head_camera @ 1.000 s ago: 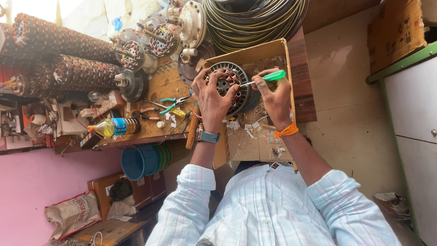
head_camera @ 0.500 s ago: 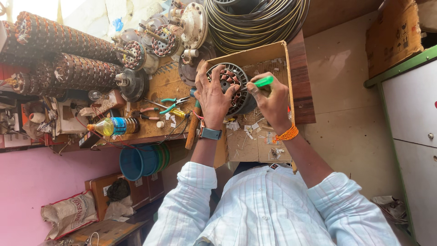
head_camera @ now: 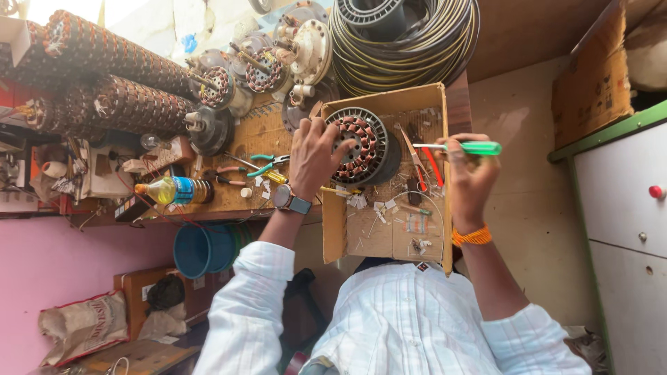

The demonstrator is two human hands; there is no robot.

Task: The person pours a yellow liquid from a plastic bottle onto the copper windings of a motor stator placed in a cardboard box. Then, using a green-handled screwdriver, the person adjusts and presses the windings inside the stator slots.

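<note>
the left hand [head_camera: 314, 156] rests with fingers curled over the rim of the motor winding [head_camera: 361, 147], which sits in the cardboard tray [head_camera: 379, 236]. the right hand [head_camera: 467, 173] is closed around a green screwdriver [head_camera: 462, 147]. the winding looks heavy and stiff, its copper wires fragile, so the metal rim seems the safest hold.
</note>
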